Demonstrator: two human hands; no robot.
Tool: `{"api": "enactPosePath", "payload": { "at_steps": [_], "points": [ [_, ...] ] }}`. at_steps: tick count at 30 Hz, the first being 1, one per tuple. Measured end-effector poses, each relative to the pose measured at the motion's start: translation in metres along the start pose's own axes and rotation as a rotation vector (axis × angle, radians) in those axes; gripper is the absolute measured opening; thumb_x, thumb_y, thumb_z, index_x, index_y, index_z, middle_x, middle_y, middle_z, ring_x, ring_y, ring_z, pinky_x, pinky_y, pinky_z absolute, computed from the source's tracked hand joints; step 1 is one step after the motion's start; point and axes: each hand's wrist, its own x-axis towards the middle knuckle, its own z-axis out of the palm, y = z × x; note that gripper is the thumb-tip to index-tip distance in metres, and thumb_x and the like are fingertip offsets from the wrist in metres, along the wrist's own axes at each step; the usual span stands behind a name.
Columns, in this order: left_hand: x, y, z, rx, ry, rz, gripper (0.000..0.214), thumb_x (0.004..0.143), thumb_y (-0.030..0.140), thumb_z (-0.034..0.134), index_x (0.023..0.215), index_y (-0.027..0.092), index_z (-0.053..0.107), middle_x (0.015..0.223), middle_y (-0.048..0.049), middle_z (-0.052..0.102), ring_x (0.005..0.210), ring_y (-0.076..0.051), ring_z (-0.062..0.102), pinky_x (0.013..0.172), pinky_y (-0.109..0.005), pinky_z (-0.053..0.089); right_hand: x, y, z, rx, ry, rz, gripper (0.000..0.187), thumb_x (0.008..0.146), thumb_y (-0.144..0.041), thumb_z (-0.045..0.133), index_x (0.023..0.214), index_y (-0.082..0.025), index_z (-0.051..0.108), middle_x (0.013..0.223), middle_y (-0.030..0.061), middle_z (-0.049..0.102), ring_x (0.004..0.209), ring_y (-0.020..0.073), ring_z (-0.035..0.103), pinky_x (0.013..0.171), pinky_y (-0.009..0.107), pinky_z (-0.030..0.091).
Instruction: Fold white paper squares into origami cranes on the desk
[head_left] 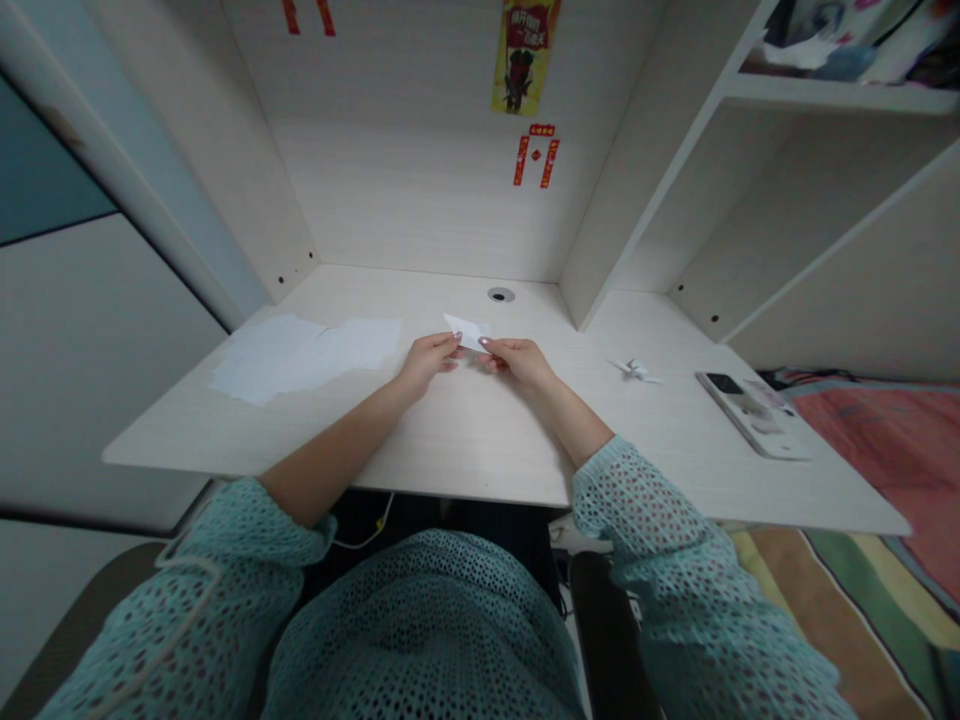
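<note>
A small folded piece of white paper point(466, 331) is held just above the pale wooden desk point(480, 440), near its middle. My left hand point(429, 360) pinches the paper's left side with closed fingers. On the right side, my right hand point(516, 360) grips the same paper between thumb and fingers. Both forearms reach forward from teal knitted sleeves.
Several loose white sheets point(300, 355) lie on the desk to the left. A small folded white paper figure point(636, 370) sits to the right, with a phone point(752, 413) beyond it. A cable hole point(501, 294) is at the back. Shelf panels rise at right.
</note>
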Motion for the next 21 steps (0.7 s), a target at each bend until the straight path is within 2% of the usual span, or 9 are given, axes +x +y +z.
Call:
{"api": "enactPosePath", "payload": {
  "at_steps": [9,16,21],
  "points": [
    [-0.0024,0.0053,-0.0004,-0.035,-0.005,-0.018,0.035,0.065,0.047,0.072,0.081,0.017,0.067,0.087,-0.0067,0.067,0.076,-0.014,0.060,0.064,-0.024,0.046,0.0012,0.0005,-0.0056,0.054,-0.132,0.068,0.026,0.060,-0.032,0.080,0.076,-0.013,0.071,0.074,0.0064,0.071,0.056,0.0076,0.059,0.055,0.019,0.049],
    [-0.0009,0.0080,0.0013,0.046,0.052,-0.012,0.045,0.060,0.056,0.072,0.079,0.016,0.068,0.081,-0.0081,0.068,0.074,-0.016,0.061,0.059,-0.023,0.044,-0.0006,-0.0033,-0.0045,-0.004,-0.150,0.047,0.027,0.061,-0.032,0.079,0.077,-0.013,0.071,0.073,0.0072,0.071,0.056,0.0081,0.057,0.056,0.021,0.049],
    [-0.0001,0.0057,0.0009,0.072,0.056,0.039,0.044,0.062,0.056,0.071,0.078,0.015,0.069,0.082,-0.0085,0.069,0.075,-0.016,0.061,0.061,-0.023,0.043,-0.0025,-0.0044,-0.0032,-0.027,-0.177,0.007,0.029,0.056,-0.033,0.081,0.073,-0.012,0.070,0.070,0.0055,0.069,0.054,0.0072,0.053,0.055,0.022,0.045]
  ]
}}
